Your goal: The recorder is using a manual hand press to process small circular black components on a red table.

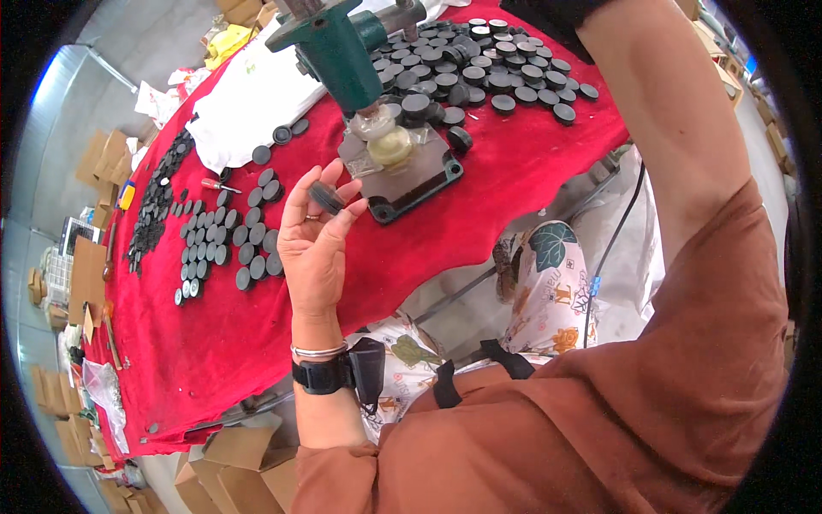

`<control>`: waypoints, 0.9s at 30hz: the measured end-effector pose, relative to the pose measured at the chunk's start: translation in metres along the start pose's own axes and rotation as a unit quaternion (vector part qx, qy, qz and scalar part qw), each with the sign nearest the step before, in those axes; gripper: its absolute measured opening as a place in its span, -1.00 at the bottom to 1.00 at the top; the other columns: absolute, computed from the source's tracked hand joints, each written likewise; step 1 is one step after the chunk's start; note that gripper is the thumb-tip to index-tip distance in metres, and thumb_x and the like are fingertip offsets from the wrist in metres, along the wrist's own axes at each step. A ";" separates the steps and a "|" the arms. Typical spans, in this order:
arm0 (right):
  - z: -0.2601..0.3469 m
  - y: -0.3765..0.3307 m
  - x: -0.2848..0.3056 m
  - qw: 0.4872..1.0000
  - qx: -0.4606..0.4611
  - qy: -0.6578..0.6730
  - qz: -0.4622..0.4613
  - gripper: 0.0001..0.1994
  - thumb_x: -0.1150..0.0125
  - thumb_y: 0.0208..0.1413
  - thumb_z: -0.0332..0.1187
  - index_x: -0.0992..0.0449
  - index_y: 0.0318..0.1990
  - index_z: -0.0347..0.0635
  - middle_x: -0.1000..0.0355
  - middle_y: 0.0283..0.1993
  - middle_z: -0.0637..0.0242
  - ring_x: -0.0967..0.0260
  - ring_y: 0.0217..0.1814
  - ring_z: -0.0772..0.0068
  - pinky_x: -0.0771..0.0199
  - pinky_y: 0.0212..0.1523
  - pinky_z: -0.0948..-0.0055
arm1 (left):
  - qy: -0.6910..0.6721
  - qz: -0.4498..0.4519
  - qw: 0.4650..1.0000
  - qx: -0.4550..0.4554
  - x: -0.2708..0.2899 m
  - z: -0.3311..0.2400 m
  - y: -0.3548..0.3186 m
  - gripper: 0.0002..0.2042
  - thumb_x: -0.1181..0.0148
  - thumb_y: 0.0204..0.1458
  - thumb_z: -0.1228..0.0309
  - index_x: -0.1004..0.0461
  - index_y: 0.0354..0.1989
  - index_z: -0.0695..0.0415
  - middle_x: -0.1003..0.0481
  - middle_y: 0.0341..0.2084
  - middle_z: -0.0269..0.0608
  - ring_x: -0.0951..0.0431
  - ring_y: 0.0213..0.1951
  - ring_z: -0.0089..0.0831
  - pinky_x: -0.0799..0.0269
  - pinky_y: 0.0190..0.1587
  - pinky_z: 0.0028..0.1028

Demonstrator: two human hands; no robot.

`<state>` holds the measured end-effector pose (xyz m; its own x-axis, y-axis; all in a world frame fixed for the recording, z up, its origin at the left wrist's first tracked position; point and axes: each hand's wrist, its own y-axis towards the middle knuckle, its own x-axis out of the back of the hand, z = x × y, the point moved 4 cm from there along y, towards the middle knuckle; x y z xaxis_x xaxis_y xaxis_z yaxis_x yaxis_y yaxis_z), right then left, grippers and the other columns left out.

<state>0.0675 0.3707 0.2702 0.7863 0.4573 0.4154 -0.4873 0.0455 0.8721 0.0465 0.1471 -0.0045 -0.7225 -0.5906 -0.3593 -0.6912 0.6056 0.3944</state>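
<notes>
Between the thumb and fingers of my left hand [315,248] is a black round cap [326,198], tilted on its edge. The hand is at the left side of the metal base [419,184] of a green bench press [347,64]. On that base sits a yellowish round pad [391,149], just under a clear round piece at the press's lower end. My right forearm [672,111] reaches up to the top edge, with a dark band or cuff near the wrist. The right hand itself is cut off by the top edge.
A large heap of black caps [505,77] lies behind the press on the red cloth [231,360]. More caps [204,236] and small black pieces [154,206] spread at the left, near a red-handled screwdriver [220,185]. White cloth [248,103] lies beyond. Cardboard boxes [240,463] stand below.
</notes>
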 end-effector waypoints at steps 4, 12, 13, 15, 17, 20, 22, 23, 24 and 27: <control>0.000 -0.004 0.001 1.000 -0.002 0.008 -0.006 -0.71 0.06 0.10 -0.29 -0.52 -0.35 -0.35 -0.48 -0.44 0.06 -0.45 -0.42 0.20 -0.43 -0.34 0.26 | 0.042 0.009 0.999 -0.018 0.003 0.001 0.000 -0.49 -0.05 0.06 0.72 -0.24 0.22 0.18 -0.29 0.19 0.06 -0.47 0.07 -0.16 -0.48 0.09 -0.27; 0.001 -0.013 0.006 1.000 0.012 0.016 -0.022 -0.72 0.05 0.09 -0.30 -0.52 -0.36 -0.33 -0.48 -0.44 0.07 -0.44 -0.43 0.21 -0.42 -0.35 0.27 | 0.228 -0.032 0.968 0.101 -0.015 -0.003 -0.004 -0.56 -0.18 -0.02 0.74 -0.33 0.09 0.39 -0.42 -0.06 -0.11 -0.51 -0.17 -0.46 -0.56 -0.15 -0.48; 0.001 -0.015 0.007 0.999 0.016 0.016 -0.023 -0.73 0.04 0.09 -0.30 -0.52 -0.36 -0.33 -0.48 -0.44 0.07 -0.43 -0.43 0.21 -0.42 -0.35 0.27 | 0.260 -0.029 0.956 0.130 -0.021 -0.001 -0.005 -0.57 -0.19 -0.02 0.74 -0.34 0.08 0.41 -0.43 -0.11 -0.13 -0.51 -0.20 -0.49 -0.56 -0.18 -0.50; 0.001 -0.018 0.008 0.999 0.025 0.017 -0.028 -0.73 0.04 0.09 -0.30 -0.52 -0.36 -0.33 -0.47 -0.45 0.07 -0.43 -0.44 0.21 -0.41 -0.36 0.27 | 0.283 -0.005 0.948 0.147 -0.035 0.004 -0.003 -0.60 -0.22 -0.03 0.68 -0.37 0.04 0.41 -0.49 -0.29 -0.21 -0.52 -0.33 -0.56 -0.51 -0.31 -0.56; 0.001 -0.022 0.009 0.999 0.034 0.020 -0.034 -0.74 0.04 0.09 -0.31 -0.52 -0.36 -0.33 -0.47 -0.45 0.07 -0.43 -0.44 0.21 -0.41 -0.36 0.27 | 0.283 -0.001 0.935 0.213 -0.048 0.015 -0.003 -0.61 -0.23 -0.04 0.66 -0.39 0.02 0.40 -0.51 -0.36 -0.24 -0.52 -0.41 -0.58 -0.47 -0.36 -0.60; 0.002 -0.030 0.012 0.998 0.046 0.021 -0.045 -0.74 0.03 0.08 -0.31 -0.52 -0.36 -0.32 -0.47 -0.45 0.08 -0.43 -0.45 0.21 -0.41 -0.36 0.27 | 0.334 0.072 0.920 0.194 -0.076 0.033 0.020 -0.71 -0.24 -0.02 0.52 -0.46 -0.11 0.38 -0.54 -0.45 -0.20 -0.52 -0.49 -0.56 -0.42 -0.44 -0.58; 0.003 -0.038 0.015 0.997 0.054 0.025 -0.054 -0.75 0.02 0.08 -0.31 -0.52 -0.36 -0.32 -0.47 -0.45 0.08 -0.42 -0.45 0.21 -0.41 -0.37 0.28 | 0.404 0.106 0.896 0.149 -0.094 0.045 0.053 -0.68 -0.27 -0.03 0.40 -0.47 -0.17 0.39 -0.56 -0.44 -0.09 -0.55 -0.50 -0.45 -0.44 -0.42 -0.50; 0.003 -0.044 0.017 0.996 0.060 0.028 -0.060 -0.75 0.02 0.08 -0.31 -0.52 -0.36 -0.32 -0.47 -0.45 0.08 -0.42 -0.45 0.21 -0.40 -0.37 0.28 | 0.453 0.110 0.879 0.095 -0.105 0.049 0.071 -0.64 -0.29 -0.05 0.32 -0.47 -0.20 0.39 -0.57 -0.44 -0.01 -0.57 -0.50 -0.37 -0.46 -0.40 -0.45; 0.004 -0.051 0.018 0.995 0.064 0.032 -0.065 -0.75 0.02 0.08 -0.32 -0.52 -0.36 -0.32 -0.47 -0.45 0.08 -0.42 -0.45 0.21 -0.40 -0.37 0.28 | 0.460 0.072 0.883 0.055 -0.112 0.053 0.090 -0.60 -0.31 -0.07 0.28 -0.47 -0.19 0.39 -0.57 -0.41 0.02 -0.58 -0.48 -0.31 -0.47 -0.37 -0.42; 0.006 -0.077 0.023 0.992 0.083 0.051 -0.081 -0.76 0.01 0.08 -0.32 -0.52 -0.36 -0.31 -0.46 -0.46 0.09 -0.42 -0.46 0.22 -0.40 -0.38 0.28 | 0.511 -0.052 0.854 -0.089 -0.123 0.051 0.102 -0.62 -0.30 -0.04 0.29 -0.48 -0.15 0.36 -0.58 -0.37 0.00 -0.60 -0.42 -0.25 -0.47 -0.31 -0.37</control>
<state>0.1257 0.3725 0.2137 0.8026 0.5433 0.2461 -0.2820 -0.0178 0.9592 0.0640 0.3091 0.0374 -0.2048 -0.8481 0.4887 -0.6719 0.4848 0.5599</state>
